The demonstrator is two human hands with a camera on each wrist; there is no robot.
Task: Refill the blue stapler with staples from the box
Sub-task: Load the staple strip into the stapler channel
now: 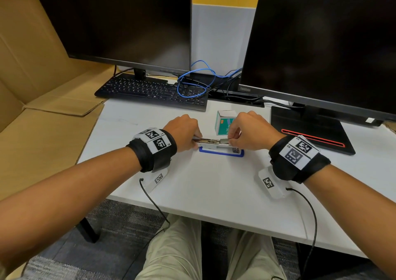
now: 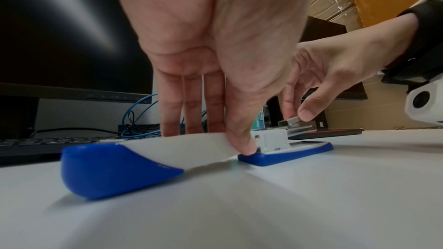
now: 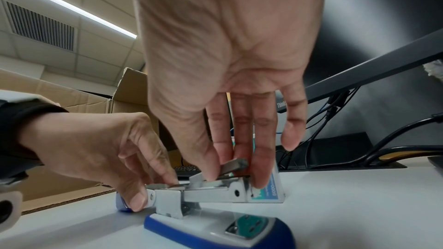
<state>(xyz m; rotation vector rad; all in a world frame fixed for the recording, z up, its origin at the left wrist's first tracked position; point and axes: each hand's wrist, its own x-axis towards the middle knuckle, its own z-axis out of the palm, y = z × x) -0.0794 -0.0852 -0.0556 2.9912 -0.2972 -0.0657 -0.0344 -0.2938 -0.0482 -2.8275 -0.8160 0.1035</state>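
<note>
The blue stapler (image 1: 221,152) lies opened flat on the white table, its blue and white lid (image 2: 120,166) swung back to the left. My left hand (image 1: 196,139) holds the lid down, thumb on the near side and fingers behind it. The metal magazine (image 3: 210,192) stands open above the blue base (image 3: 215,232). My right hand (image 1: 230,139) pinches a short strip of staples (image 3: 236,165) between thumb and fingers, tilted just above the magazine's front end. The green and white staple box (image 1: 222,122) stands upright right behind the stapler.
A black keyboard (image 1: 150,92) and a tangle of blue cable (image 1: 192,82) lie further back. Two dark monitors (image 1: 120,20) stand behind; the right one's black stand (image 1: 310,129) is close to my right hand. Flattened cardboard (image 1: 42,112) borders the table's left edge.
</note>
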